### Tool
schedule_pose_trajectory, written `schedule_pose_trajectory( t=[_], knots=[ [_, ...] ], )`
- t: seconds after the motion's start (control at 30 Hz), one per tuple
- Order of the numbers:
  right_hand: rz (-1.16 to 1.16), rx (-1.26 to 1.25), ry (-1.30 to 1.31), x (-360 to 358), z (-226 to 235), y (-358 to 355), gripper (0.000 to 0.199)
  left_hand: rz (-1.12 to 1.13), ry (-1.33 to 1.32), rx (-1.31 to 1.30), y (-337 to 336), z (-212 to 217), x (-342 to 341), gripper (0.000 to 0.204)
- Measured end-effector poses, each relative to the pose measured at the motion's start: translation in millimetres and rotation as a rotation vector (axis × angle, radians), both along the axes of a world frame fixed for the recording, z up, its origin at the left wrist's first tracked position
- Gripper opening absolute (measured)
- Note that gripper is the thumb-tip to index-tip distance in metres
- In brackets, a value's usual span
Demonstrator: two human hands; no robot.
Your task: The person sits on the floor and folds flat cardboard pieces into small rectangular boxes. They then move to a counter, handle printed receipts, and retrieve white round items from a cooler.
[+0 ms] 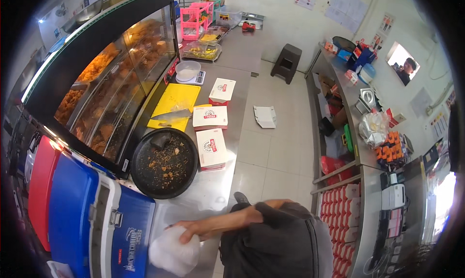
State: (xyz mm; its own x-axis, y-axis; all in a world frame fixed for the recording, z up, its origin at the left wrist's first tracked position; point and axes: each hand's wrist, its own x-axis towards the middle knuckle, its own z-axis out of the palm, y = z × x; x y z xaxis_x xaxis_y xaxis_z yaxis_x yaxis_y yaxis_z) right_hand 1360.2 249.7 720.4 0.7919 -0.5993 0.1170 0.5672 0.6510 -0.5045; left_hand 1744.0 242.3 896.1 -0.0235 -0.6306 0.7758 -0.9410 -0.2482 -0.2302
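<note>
My right hand (190, 231) reaches across my body to the left and grips the top of a crumpled white plastic bag (173, 253) at the near end of the steel counter (213, 191). The bag sits beside a blue and white cooler box (97, 220). My left hand is out of sight. Further along the counter lie a round black tray (164, 163) strewn with fried crumbs and three red and white food boxes (211, 147).
A yellow cutting board (177, 100) holds a cleaver. Behind it stand a small scale with a bowl (190, 74) and pink racks. A glass warmer case (111, 89) of fried chicken lines the left. A flat box (265, 116) lies on the tiled floor, near a dark stool (286, 60).
</note>
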Motion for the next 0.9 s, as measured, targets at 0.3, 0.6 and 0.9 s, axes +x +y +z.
schedule_pose_trajectory(
  t=[0.3,0.6,0.9],
  knots=[
    [-0.380,0.684,-0.153,-177,-98,71,0.050,-0.563,0.718,0.374,-5,-139,-309,0.029],
    [-0.900,0.818,-0.091,-364,-107,111,0.048,-0.675,0.923,0.474,-16,-181,-492,0.028],
    [-1.428,0.669,-0.371,-484,-81,144,0.055,-1.032,1.157,0.917,-62,-203,-676,0.026]
  ],
)
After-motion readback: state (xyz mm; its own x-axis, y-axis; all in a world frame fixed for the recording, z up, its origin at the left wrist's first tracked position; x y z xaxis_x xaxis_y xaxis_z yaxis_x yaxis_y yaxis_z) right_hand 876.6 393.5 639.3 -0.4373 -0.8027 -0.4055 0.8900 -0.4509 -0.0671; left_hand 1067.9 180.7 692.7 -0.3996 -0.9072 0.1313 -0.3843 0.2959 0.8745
